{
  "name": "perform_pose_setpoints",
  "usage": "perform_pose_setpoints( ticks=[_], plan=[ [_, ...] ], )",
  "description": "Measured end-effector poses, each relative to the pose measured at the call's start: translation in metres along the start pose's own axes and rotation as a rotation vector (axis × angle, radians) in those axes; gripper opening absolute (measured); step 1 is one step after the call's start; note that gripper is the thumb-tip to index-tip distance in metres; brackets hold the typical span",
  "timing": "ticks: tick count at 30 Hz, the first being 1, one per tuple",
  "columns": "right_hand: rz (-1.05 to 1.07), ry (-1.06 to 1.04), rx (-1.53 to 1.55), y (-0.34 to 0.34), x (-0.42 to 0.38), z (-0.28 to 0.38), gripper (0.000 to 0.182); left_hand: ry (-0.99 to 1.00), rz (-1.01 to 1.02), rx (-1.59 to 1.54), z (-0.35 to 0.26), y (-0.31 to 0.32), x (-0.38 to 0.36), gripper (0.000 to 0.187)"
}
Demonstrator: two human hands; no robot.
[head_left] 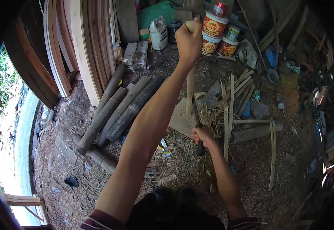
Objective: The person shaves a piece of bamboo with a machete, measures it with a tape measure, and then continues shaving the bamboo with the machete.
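Observation:
My left hand [189,42] is raised near the top middle, its fingers wrapped round the upper end of a bamboo strip [190,90]. Lower down, my right hand [203,135] is closed on the dark handle [200,148] of a long-bladed knife [195,112]. The blade points up and lies close beside the lower part of the strip; whether they touch I cannot tell. Beneath the strip's lower end is a flat board [180,115], with thin shavings [207,120] to its right.
Dark bamboo poles [130,105] lie left of centre, split strips [230,99] to the right. Long planks [84,50] lean at the upper left. Stacked tubs [215,25] and a white jug [159,33] stand at the back. A thick bamboo piece [255,132] lies at right.

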State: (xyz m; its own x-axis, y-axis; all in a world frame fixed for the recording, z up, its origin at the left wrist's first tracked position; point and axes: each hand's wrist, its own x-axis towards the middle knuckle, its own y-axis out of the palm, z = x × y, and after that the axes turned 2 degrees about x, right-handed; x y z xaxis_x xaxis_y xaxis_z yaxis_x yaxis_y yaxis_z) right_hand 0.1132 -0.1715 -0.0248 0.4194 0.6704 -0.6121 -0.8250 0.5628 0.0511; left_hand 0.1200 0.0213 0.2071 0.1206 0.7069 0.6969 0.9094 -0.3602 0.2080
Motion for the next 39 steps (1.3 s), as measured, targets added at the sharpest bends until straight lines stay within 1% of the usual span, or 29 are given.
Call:
perform_pose_setpoints(
  ticks=[2, 4, 6, 8, 10, 11, 12, 13, 14, 15, 16, 17, 18, 19, 20, 21, 22, 24, 26, 27, 28, 30, 31, 32, 33, 34, 35, 37, 39],
  plan=[
    [0.038, 0.036, 0.051, 0.0, -0.007, -0.005, 0.02, 0.022, 0.01, -0.018, 0.01, 0.001, -0.006, 0.042],
    [0.027, -0.112, 0.072, 0.008, -0.019, 0.019, 0.016, -0.004, 0.015, -0.038, -0.009, 0.008, -0.012, 0.042],
    [0.024, -0.146, 0.121, 0.013, -0.017, 0.025, 0.017, -0.073, -0.031, 0.105, -0.022, 0.01, -0.02, 0.042],
    [-0.021, -0.265, 0.066, 0.016, -0.009, 0.018, 0.018, -0.031, -0.023, 0.061, -0.017, 0.011, -0.021, 0.041],
    [-0.043, -0.142, 0.052, 0.02, 0.005, -0.014, 0.017, -0.065, -0.088, 0.083, -0.018, 0.01, -0.017, 0.04],
    [-0.051, 0.059, -0.009, 0.014, 0.024, -0.036, 0.018, -0.026, -0.026, -0.039, -0.01, 0.004, -0.011, 0.039],
    [-0.047, 0.055, -0.008, 0.006, 0.032, -0.058, 0.018, -0.021, -0.026, -0.037, -0.005, -0.001, -0.008, 0.039],
    [0.0, 0.117, 0.006, -0.002, 0.038, -0.077, 0.019, -0.038, -0.041, -0.05, -0.001, -0.005, -0.006, 0.039],
    [0.045, 0.179, 0.023, -0.007, 0.042, -0.085, 0.02, -0.057, -0.053, -0.065, 0.003, -0.01, -0.003, 0.039],
    [0.046, 0.176, 0.028, -0.01, 0.043, -0.081, 0.02, -0.035, -0.037, 0.006, 0.002, -0.018, 0.001, 0.041],
    [0.15, 0.237, 0.228, -0.014, 0.045, -0.078, 0.02, -0.037, -0.036, 0.008, 0.0, -0.024, 0.002, 0.041],
    [0.252, 0.299, 0.43, -0.015, 0.047, -0.076, 0.021, -0.113, -0.007, -0.064, -0.001, -0.029, 0.001, 0.041],
    [0.252, 0.297, 0.435, -0.012, 0.047, -0.071, 0.021, -0.183, 0.024, -0.139, -0.003, -0.031, 0.002, 0.042],
    [0.183, 0.256, 0.356, -0.004, 0.049, -0.065, 0.019, -0.077, -0.001, -0.101, 0.005, -0.031, 0.007, 0.043],
    [0.115, 0.215, 0.276, 0.004, 0.051, -0.059, 0.018, -0.074, 0.001, -0.103, 0.009, -0.031, 0.009, 0.043],
    [0.009, 0.166, 0.177, 0.014, 0.031, -0.037, 0.016, -0.079, -0.015, -0.106, 0.008, -0.031, 0.009, 0.043],
    [0.004, 0.169, 0.182, 0.016, 0.019, -0.023, 0.016, -0.088, -0.029, -0.11, 0.009, -0.031, 0.008, 0.043],
    [0.035, -0.041, 0.281, 0.016, 0.006, 0.001, 0.022, -0.07, -0.024, -0.082, 0.013, -0.029, 0.009, 0.043],
    [-0.004, -0.226, 0.317, 0.014, -0.007, 0.023, 0.02, -0.037, -0.085, 0.316, 0.0, -0.026, 0.007, 0.042],
    [-0.012, -0.357, 0.311, 0.009, 0.001, 0.024, 0.022, -0.016, -0.035, 0.102, 0.0, -0.026, 0.006, 0.044],
    [-0.006, -0.348, 0.307, 0.011, 0.004, 0.019, 0.022, -0.021, -0.041, 0.11, -0.002, -0.028, 0.007, 0.044],
    [-0.194, -0.628, 0.216, 0.009, 0.004, 0.01, 0.024, -0.119, -0.017, 0.113, -0.004, -0.029, 0.008, 0.044],
    [-0.18, -0.535, 0.227, 0.006, 0.009, -0.008, 0.025, -0.089, -0.022, 0.029, -0.003, -0.028, 0.009, 0.045],
    [-0.227, -0.392, 0.162, 0.009, 0.013, -0.031, 0.02, -0.091, -0.026, 0.021, -0.002, -0.027, 0.01, 0.045],
    [-0.207, -0.179, -0.085, 0.004, 0.023, -0.06, 0.017, -0.083, -0.032, 0.057, 0.001, -0.028, 0.011, 0.045],
    [-0.026, 0.104, 0.039, 0.005, 0.017, -0.07, 0.017, -0.075, -0.038, 0.095, 0.002, -0.029, 0.012, 0.045],
    [-0.08, 0.117, -0.096, 0.008, 0.025, -0.101, 0.017, -0.074, -0.04, 0.092, -0.001, -0.029, 0.01, 0.045],
    [-0.059, 0.133, -0.064, 0.0, 0.027, -0.119, 0.017, -0.214, -0.005, 0.067, -0.012, -0.028, 0.005, 0.046],
    [0.03, 0.158, 0.027, -0.003, 0.026, -0.112, 0.022, -0.215, 0.023, 0.03, -0.022, -0.028, 0.004, 0.047]
  ],
)
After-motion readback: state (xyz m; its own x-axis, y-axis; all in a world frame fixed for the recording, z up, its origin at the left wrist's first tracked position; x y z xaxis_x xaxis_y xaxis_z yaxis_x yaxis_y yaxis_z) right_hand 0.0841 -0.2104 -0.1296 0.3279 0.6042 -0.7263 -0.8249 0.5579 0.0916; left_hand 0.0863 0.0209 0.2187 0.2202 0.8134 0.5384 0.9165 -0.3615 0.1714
